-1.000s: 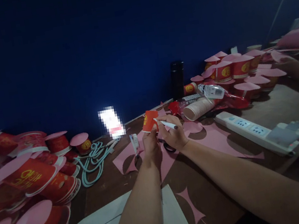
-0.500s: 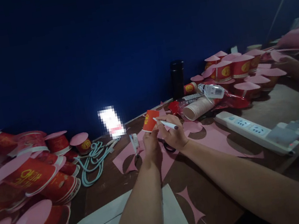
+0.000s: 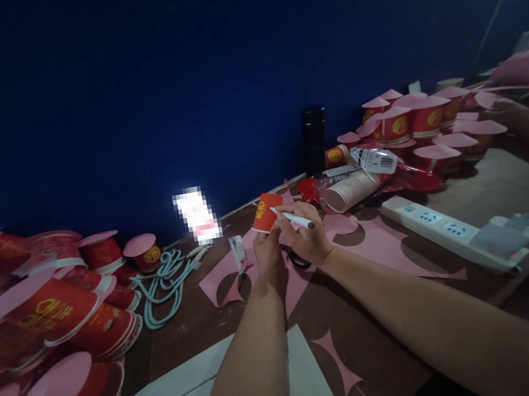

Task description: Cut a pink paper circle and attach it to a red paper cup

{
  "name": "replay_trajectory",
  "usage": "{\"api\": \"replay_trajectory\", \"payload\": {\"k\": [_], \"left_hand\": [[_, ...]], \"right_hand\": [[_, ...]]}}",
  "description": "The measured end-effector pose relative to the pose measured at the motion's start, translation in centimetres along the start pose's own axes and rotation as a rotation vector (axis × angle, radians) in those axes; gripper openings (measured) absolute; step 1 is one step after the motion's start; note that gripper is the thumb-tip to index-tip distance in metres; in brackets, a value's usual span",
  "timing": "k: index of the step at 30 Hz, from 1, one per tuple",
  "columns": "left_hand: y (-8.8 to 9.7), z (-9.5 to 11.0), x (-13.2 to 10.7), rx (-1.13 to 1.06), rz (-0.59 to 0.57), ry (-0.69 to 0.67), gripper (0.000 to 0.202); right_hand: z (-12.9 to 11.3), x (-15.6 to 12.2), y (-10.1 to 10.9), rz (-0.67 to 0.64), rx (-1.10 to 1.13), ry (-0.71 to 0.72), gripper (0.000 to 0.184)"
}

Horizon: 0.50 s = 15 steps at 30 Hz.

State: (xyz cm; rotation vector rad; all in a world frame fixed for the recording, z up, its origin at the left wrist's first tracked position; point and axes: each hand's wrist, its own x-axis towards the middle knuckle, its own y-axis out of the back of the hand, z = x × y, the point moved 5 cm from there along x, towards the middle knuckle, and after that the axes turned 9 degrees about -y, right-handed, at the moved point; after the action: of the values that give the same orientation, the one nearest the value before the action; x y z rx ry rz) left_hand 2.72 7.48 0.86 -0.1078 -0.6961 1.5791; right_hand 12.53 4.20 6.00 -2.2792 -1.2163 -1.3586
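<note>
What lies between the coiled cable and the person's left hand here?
In the head view, cut pink paper and small, whitish pen-like items lie between the cable and left hand.

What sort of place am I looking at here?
Probably a makeshift craft workspace. Red paper cups topped with pink paper discs are piled on the table, pink paper offcuts lie about, and a marker pen is in use-like grip in the right hand.

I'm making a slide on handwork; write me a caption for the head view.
Left hand holds a red cup, right hand a pen at its side, above cut pink paper.
</note>
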Motion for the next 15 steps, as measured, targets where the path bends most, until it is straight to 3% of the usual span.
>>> {"api": "replay_trajectory", "payload": {"k": [7, 15], "left_hand": [[-0.4, 0.3, -0.1, -0.099, -0.035, -0.062, 0.035], [0.4, -0.8, 0.5, -0.096, 0.088, 0.03, 0.044]], "right_hand": [[-0.1, 0.0, 0.1, 0.013, -0.004, 0.012, 0.014], [0.0, 0.1, 0.1, 0.015, -0.011, 0.01, 0.013]]}}
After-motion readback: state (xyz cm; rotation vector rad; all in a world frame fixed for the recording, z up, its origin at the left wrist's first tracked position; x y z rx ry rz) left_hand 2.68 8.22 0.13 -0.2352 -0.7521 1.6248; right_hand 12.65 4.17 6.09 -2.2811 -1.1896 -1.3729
